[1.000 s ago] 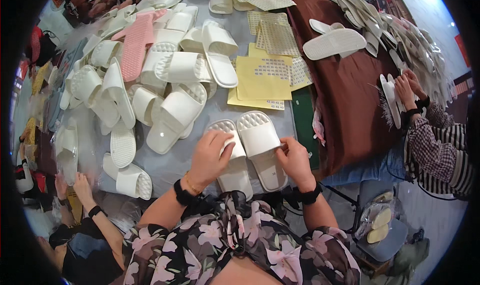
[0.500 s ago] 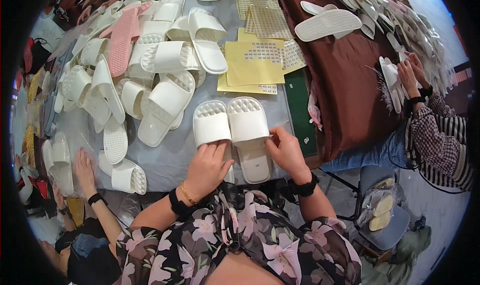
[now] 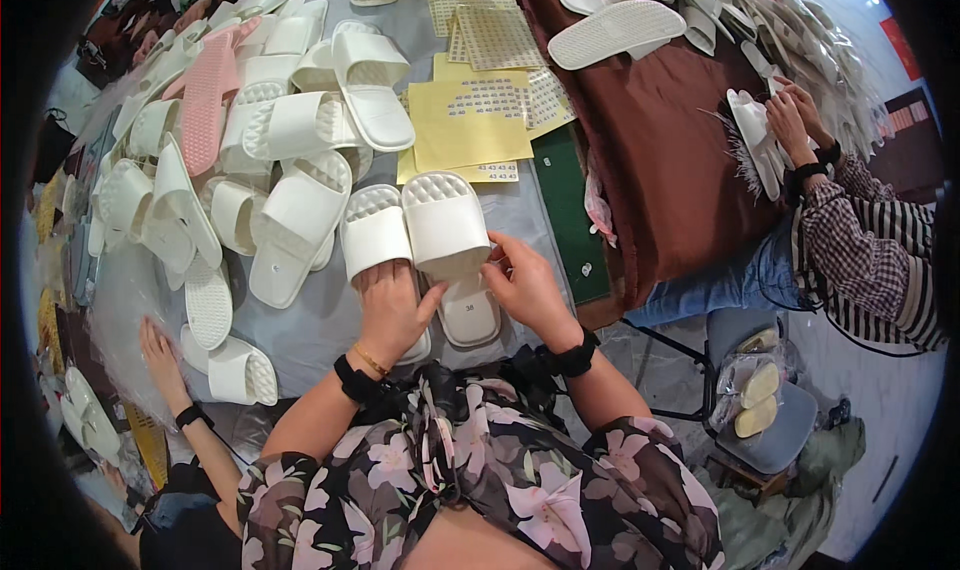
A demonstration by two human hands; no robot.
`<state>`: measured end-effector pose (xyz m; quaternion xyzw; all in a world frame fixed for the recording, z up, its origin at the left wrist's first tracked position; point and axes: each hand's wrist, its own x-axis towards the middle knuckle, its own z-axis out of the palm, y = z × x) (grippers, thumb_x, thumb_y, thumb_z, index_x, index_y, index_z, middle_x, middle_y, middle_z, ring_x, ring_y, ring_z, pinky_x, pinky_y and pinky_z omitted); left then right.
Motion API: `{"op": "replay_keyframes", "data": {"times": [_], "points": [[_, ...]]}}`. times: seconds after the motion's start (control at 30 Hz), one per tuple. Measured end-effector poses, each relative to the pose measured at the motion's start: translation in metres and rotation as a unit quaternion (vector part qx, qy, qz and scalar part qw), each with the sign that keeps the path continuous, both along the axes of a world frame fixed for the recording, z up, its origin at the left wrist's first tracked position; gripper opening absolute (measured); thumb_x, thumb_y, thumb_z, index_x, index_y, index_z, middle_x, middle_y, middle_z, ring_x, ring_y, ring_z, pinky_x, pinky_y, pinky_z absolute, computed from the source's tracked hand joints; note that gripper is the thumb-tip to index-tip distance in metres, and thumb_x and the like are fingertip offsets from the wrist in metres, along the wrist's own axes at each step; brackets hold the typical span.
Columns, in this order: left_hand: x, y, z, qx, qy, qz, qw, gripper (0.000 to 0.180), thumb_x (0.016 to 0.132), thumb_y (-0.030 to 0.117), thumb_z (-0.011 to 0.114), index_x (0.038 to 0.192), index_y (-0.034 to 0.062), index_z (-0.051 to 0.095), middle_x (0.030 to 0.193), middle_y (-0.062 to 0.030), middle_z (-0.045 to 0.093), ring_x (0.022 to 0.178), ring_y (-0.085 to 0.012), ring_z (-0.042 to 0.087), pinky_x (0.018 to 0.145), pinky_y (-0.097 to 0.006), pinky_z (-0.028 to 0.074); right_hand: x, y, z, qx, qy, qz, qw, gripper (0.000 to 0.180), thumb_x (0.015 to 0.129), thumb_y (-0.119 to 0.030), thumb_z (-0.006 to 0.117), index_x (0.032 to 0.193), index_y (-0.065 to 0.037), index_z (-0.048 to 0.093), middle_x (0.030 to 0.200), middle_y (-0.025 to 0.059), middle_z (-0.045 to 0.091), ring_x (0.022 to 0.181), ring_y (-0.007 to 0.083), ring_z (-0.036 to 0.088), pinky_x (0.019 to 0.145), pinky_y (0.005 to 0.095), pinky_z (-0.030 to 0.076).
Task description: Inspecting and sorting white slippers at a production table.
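Observation:
Two white slide slippers lie side by side before me, toes away, at the near edge of the grey-covered table. On the left white slipper (image 3: 376,242) rests my left hand (image 3: 393,305), its fingers tucked in at the strap's opening and its thumb reaching toward the other slipper. My right hand (image 3: 527,282) pinches the outer side of the right white slipper (image 3: 448,232) by its strap. A small printed mark shows on that slipper's heel. My left fingertips are hidden by the strap.
Many white slippers (image 3: 300,225) and a pink slipper (image 3: 208,100) are heaped at left. Yellow sticker sheets (image 3: 460,130) lie beyond the pair. At right, a co-worker's hands (image 3: 790,120) handle a slipper over brown cloth (image 3: 680,160). Another person's hand (image 3: 162,360) rests on plastic at left.
My view has shifted, moving most things left in the picture. The right slipper now stands a little farther forward than the left one. At far left, the clear-wrapped slippers have moved off the table edge.

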<state>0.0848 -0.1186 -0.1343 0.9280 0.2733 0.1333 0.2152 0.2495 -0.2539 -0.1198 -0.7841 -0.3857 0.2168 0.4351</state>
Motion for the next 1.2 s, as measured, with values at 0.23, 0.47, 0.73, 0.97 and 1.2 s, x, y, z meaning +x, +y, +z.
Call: {"op": "replay_keyframes", "data": {"times": [0.23, 0.47, 0.73, 0.97, 1.2], "points": [[-0.019, 0.003, 0.005, 0.072, -0.057, -0.027, 0.995, 0.05, 0.082, 0.03, 0.07, 0.115, -0.0043, 0.057, 0.112, -0.0204, 0.058, 0.106, -0.0388, 0.052, 0.093, -0.047, 0.04, 0.003, -0.006, -0.001, 0.023, 0.031, -0.002, 0.999, 0.035, 0.082, -0.005, 0.066, 0.117, 0.0, 0.06, 0.094, 0.0138, 0.065, 0.074, 0.0247, 0.064, 0.067, 0.0345, 0.052], [-0.031, 0.007, 0.009, 0.046, -0.105, -0.207, 0.972, 0.038, 0.077, 0.023, 0.074, 0.11, 0.0075, 0.064, 0.111, -0.012, 0.059, 0.105, -0.0273, 0.056, 0.087, -0.039, 0.045, 0.007, 0.001, -0.007, 0.019, 0.021, 0.006, 1.0, 0.031, 0.084, -0.006, 0.064, 0.114, 0.0, 0.063, 0.095, 0.0152, 0.066, 0.076, 0.0256, 0.065, 0.068, 0.0337, 0.052], [-0.002, 0.0, 0.012, 0.074, -0.109, -0.226, 0.965, 0.042, 0.074, 0.024, 0.074, 0.113, 0.011, 0.065, 0.116, -0.0091, 0.058, 0.103, -0.0261, 0.057, 0.082, -0.037, 0.048, 0.023, 0.018, 0.0, -0.03, 0.045, 0.024, 0.998, 0.028, 0.085, -0.007, 0.062, 0.112, 0.002, 0.064, 0.084, 0.0167, 0.067, 0.075, 0.0265, 0.066, 0.069, 0.0354, 0.052], [-0.001, 0.0, 0.007, 0.07, -0.134, -0.226, 0.962, 0.042, 0.071, 0.02, 0.072, 0.112, 0.0118, 0.065, 0.117, -0.0082, 0.06, 0.101, -0.0253, 0.058, 0.082, -0.037, 0.048, 0.037, 0.021, 0.002, -0.067, 0.047, 0.049, 0.995, 0.027, 0.087, -0.006, 0.059, 0.111, 0.001, 0.065, 0.084, 0.0134, 0.07, 0.074, 0.0183, 0.067, 0.068, 0.0305, 0.053], [-0.005, 0.005, 0.005, 0.08, -0.132, -0.308, 0.939, 0.036, 0.071, 0.017, 0.068, 0.107, 0.0149, 0.068, 0.117, -0.0033, 0.06, 0.106, -0.0215, 0.057, 0.087, -0.036, 0.046, 0.069, 0.026, 0.004, 0.002, -0.005, -0.028, 1.0, 0.022, 0.084, -0.004, 0.061, 0.105, 0.002, 0.068, 0.082, 0.015, 0.07, 0.072, 0.0179, 0.067, 0.067, 0.0299, 0.052]]}}
